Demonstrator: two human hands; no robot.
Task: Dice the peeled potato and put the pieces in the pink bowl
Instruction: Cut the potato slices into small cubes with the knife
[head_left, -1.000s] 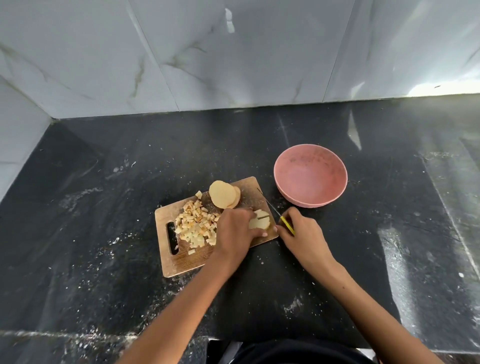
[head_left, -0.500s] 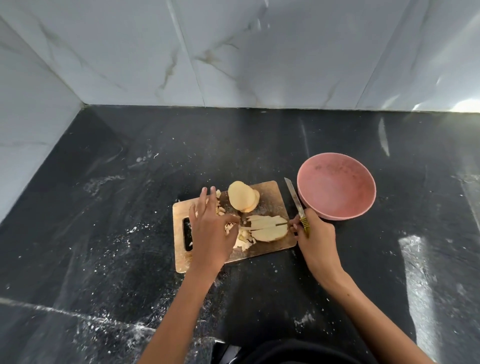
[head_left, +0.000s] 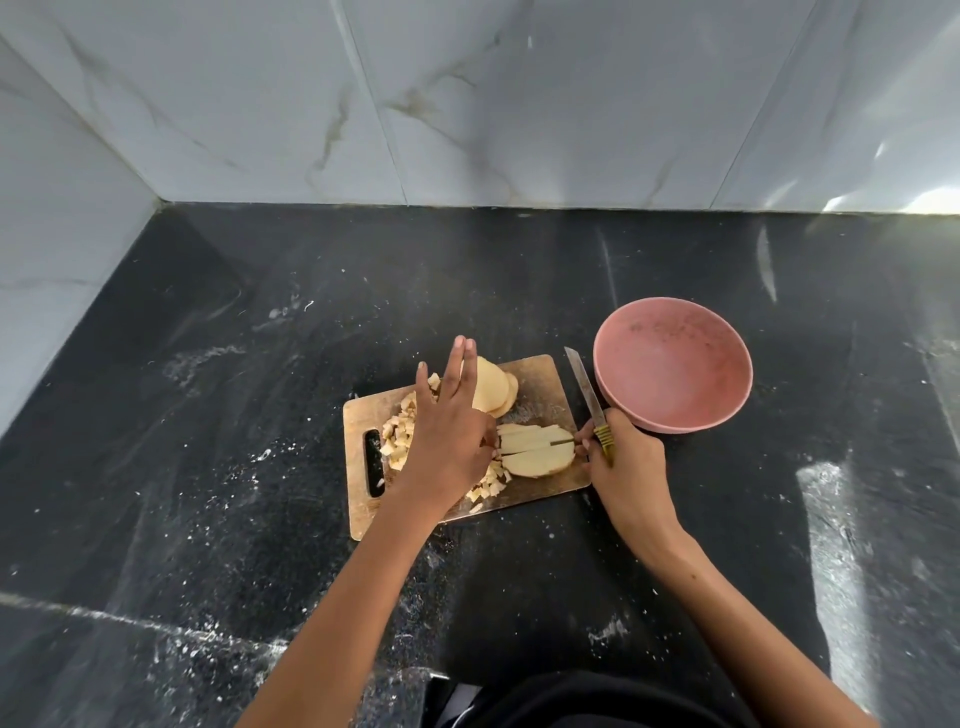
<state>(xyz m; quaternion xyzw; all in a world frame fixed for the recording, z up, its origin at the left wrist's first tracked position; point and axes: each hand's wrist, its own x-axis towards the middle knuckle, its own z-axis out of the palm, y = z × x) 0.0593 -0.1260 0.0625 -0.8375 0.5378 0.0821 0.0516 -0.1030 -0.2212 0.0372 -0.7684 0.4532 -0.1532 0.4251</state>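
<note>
1. The left hand (head_left: 447, 436) lay over the cutting board (head_left: 540, 384) with its fingers straight and spread, and it gripped nothing. It covered part of the heap of diced pieces (head_left: 397, 439).
2. The right hand (head_left: 621, 462) was curled around the yellow handle of the knife (head_left: 587, 392). The blade pointed away from the person and stood off the potato, between the board and the pink bowl (head_left: 672, 364).
3. To do this step well, I think the left hand should first gather the sticks (head_left: 535, 449) tightly together and keep the fingertips tucked back from the blade. Then the knife should cut across the sticks at even steps, so that the cubes come out equal.
4. The sticks lay flat, side by side, at the right part of the board. They were pale yellow with clean, moist cuts.
5. Some round slices (head_left: 491, 389) waited uncut at the far edge of the board.
6. The bowl held no potato yet, so much of the task was left.
</note>
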